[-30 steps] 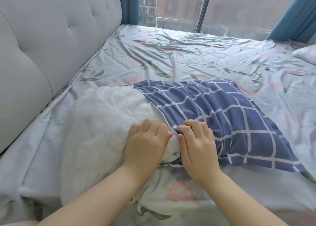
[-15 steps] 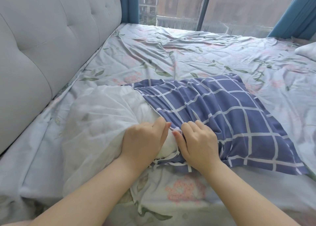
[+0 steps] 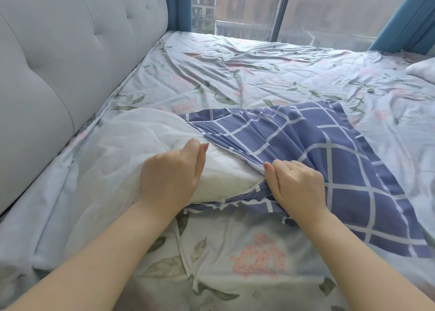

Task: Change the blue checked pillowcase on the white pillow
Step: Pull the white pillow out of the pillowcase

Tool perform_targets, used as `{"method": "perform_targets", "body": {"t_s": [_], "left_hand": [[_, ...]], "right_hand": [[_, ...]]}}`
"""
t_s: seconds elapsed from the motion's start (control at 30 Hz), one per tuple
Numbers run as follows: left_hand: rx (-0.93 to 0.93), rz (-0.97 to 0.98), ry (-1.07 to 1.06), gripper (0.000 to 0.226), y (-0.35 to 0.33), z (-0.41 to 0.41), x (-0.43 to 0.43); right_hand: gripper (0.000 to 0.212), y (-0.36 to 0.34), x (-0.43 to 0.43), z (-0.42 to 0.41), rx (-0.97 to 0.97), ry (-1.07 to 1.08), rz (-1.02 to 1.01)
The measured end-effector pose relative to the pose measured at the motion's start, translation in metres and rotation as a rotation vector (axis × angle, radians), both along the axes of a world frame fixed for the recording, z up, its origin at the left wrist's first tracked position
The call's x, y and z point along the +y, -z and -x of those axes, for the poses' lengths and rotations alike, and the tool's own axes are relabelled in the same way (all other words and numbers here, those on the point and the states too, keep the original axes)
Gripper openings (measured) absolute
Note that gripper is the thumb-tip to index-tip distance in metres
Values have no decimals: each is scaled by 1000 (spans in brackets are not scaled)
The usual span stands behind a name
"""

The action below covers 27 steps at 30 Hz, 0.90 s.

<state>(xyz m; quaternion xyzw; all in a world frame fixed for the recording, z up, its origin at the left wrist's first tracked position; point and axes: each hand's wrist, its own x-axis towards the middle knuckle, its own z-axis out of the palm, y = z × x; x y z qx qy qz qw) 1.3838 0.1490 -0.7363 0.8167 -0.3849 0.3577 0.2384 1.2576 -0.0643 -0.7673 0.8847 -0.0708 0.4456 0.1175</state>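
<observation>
Head view: the white pillow (image 3: 131,150) lies on the bed (image 3: 259,75) toward 9 o'clock, its right end inside the blue checked pillowcase (image 3: 341,169), which spreads toward 3 o'clock. The left hand (image 3: 171,181) grips the pillow's near edge, fingers curled. The right hand (image 3: 299,186) bunches the case's open hem. Both things look light, soft and yielding, so the hem and a fistful of filling seem the best holds.

The crumpled blue cloth pillowcase (image 3: 341,169) carries a check of thin white lines. The soft stuffed pillow (image 3: 131,150) is plain white. The pale blue bed sheet (image 3: 259,75) is printed with grey-green leaves and pink blossom clusters. The tufted padded headboard (image 3: 70,59) is light grey.
</observation>
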Motion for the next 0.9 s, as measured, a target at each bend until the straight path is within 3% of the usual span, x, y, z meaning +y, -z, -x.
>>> {"method": "perform_targets", "body": {"t_s": [0.53, 0.9], "left_hand": [[-11, 42, -29, 54, -2, -15, 29], [53, 5, -38, 41, 6, 20, 9]], "right_hand": [[53, -4, -19, 19, 12, 23, 14], [48, -15, -5, 29, 202, -197, -319]]}}
